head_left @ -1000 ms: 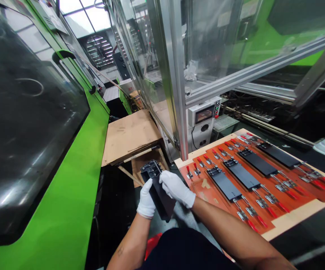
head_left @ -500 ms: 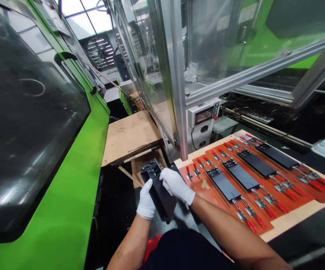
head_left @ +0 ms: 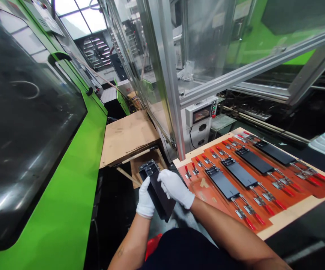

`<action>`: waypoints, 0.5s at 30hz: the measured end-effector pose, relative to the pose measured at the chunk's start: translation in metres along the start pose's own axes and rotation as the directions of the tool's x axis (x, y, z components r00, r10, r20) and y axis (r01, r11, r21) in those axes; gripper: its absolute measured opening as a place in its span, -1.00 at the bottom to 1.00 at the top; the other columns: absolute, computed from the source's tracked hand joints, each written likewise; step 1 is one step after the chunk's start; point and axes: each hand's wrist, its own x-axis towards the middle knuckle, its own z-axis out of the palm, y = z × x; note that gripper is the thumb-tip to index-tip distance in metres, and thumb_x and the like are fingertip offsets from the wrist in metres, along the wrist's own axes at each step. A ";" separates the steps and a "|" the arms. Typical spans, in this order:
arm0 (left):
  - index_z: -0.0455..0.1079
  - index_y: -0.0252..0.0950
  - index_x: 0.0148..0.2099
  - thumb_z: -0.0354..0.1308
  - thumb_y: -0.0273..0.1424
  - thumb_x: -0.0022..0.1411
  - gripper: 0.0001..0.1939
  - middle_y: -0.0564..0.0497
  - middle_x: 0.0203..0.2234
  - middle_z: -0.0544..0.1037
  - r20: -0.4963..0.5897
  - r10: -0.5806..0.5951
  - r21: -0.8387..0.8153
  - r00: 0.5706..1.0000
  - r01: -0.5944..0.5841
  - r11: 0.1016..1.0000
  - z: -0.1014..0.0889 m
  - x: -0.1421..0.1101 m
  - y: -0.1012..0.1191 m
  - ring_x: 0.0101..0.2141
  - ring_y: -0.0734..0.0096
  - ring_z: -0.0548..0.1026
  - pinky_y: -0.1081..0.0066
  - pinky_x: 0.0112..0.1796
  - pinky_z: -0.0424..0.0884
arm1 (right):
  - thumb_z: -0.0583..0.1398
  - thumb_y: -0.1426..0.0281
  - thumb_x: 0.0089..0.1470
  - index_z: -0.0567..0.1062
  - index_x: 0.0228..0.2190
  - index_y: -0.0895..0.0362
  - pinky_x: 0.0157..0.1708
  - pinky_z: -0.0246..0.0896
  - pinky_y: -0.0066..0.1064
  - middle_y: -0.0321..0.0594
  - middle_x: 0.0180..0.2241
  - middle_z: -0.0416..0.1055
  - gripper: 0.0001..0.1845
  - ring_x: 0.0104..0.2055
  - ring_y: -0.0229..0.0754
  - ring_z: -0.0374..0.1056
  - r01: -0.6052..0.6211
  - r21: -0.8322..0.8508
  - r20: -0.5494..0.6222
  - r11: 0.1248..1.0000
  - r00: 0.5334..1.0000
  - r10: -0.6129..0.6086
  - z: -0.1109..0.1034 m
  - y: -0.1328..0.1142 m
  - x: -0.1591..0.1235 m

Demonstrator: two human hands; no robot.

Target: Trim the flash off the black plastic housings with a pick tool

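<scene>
Both of my hands wear white gloves and hold one long black plastic part (head_left: 157, 191) in front of my body. My left hand (head_left: 145, 198) grips its left edge from below. My right hand (head_left: 175, 188) is wrapped over its right edge, fingers curled on the top face. The part's far end, with a moulded grey-black head, points away from me. To the right lies an orange fixture board (head_left: 286, 195) with three similar black parts (head_left: 222, 183) clamped down by red-handled toggle clamps (head_left: 275, 197).
A green machine with a dark window (head_left: 38, 142) fills the left side. Cardboard sheets (head_left: 128, 137) lie beyond my hands. An aluminium-framed clear enclosure (head_left: 165, 75) rises ahead, with a small white control box (head_left: 200, 116) under it.
The view has drifted slightly left and down. My hands keep the same hold on the black part, which has barely shifted.
</scene>
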 end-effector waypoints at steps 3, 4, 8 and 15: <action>0.65 -0.34 -0.22 0.21 -0.34 0.23 -0.77 -0.12 -0.34 0.73 0.041 -0.008 0.021 0.999 0.007 1.000 -0.004 -0.003 0.000 -0.03 -0.02 0.64 0.03 0.22 0.36 | 0.04 0.61 0.21 0.44 -0.40 0.12 -0.27 0.31 -0.35 -0.20 -0.42 0.41 -0.74 -0.36 -0.16 0.34 -0.058 -0.198 -0.035 0.978 0.998 0.052 -0.002 0.011 0.005; 0.66 -0.35 -0.20 0.22 -0.34 0.22 -0.77 -0.13 -0.30 0.73 0.057 -0.001 0.032 0.998 -0.001 0.999 -0.006 -0.004 -0.001 0.00 -0.03 0.63 0.03 0.24 0.34 | 0.06 0.60 0.20 0.44 -0.42 0.12 -0.26 0.31 -0.33 -0.16 -0.41 0.42 -0.76 -0.35 -0.14 0.34 -0.069 -0.255 -0.040 0.965 0.997 0.060 -0.003 0.015 0.006; 0.66 -0.35 -0.18 0.26 -0.32 0.19 -0.75 -0.15 -0.22 0.72 0.092 0.017 0.052 0.996 -0.022 0.998 -0.008 -0.006 -0.002 0.07 -0.07 0.58 0.02 0.28 0.29 | 0.07 0.60 0.19 0.43 -0.43 0.13 -0.23 0.32 -0.30 -0.13 -0.40 0.43 -0.76 -0.32 -0.11 0.34 -0.036 -0.328 -0.047 0.944 0.999 0.022 -0.001 0.025 0.007; 0.64 -0.35 -0.19 0.37 -0.34 0.06 -0.74 -0.14 -0.25 0.72 -0.065 0.107 0.126 0.992 -0.099 0.987 -0.013 -0.004 0.004 0.06 -0.05 0.59 0.05 0.24 0.34 | 0.04 0.66 0.15 0.39 -0.49 0.10 -0.29 0.30 -0.33 -0.23 -0.50 0.35 -0.71 -0.39 -0.14 0.32 -0.082 -0.296 -0.092 0.952 0.994 0.057 -0.012 0.025 0.007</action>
